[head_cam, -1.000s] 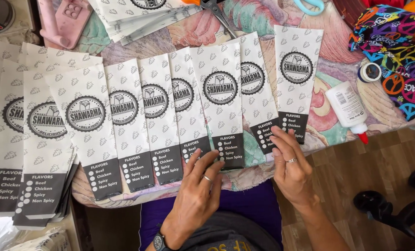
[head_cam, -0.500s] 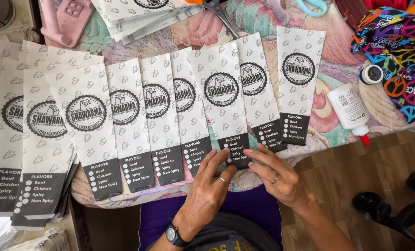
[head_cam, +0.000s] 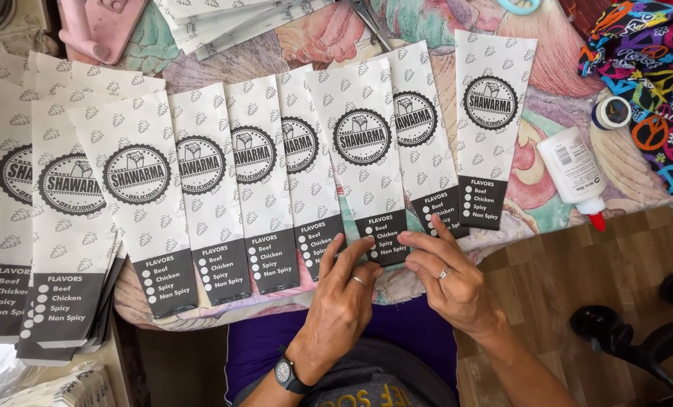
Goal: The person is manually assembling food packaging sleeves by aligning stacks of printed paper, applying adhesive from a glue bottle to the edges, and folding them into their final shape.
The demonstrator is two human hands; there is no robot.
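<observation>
1. The paper bag (head_cam: 363,162) under both hands lies flat on the table (head_cam: 547,120), in a fanned row of like bags, its dark printed lower end at the table's near edge. It overlaps the bag (head_cam: 310,169) to the left of the hands and is itself partly over the bag (head_cam: 419,143) to their right.
2. The left hand (head_cam: 344,298) lies flat, fingers stretched forward and slightly spread, fingertips (head_cam: 339,243) on the dark strip at its left corner. It pinches nothing.
3. The right hand (head_cam: 446,275) has its fingers bent inward, tips (head_cam: 406,240) resting on the strip's right corner; whether the thumb is under the edge I cannot tell.
4. To do this well, I judge: press lightly with the pads only, slide the bag sideways with both hands together so it keeps the same slant and spacing as its neighbours, and avoid dragging the bags beneath.
5. Farther right of the right hand stands one separate bag (head_cam: 491,128), then a white glue bottle (head_cam: 574,173) with a red tip and a tape roll (head_cam: 611,111); keep sleeves clear of them.
6. Far left, stacked bags (head_cam: 58,226) overhang the table.
</observation>
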